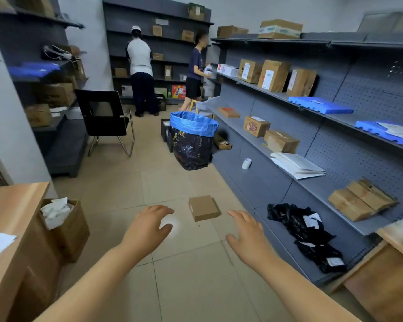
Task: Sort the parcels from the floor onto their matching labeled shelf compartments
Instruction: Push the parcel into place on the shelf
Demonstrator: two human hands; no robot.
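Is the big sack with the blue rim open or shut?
Open: the sack stands upright with its blue rim spread wide; contents cannot be seen.

The tan tile floor (pixel 177 287) holds one flat brown box (pixel 204 208) near the grey shelf's (pixel 261 145) bottom edge. A big dark bag (pixel 192 140) stands farther back.

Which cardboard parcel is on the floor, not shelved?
The flat brown box lying on the tiles between both open hands; the other parcels sit on shelves.
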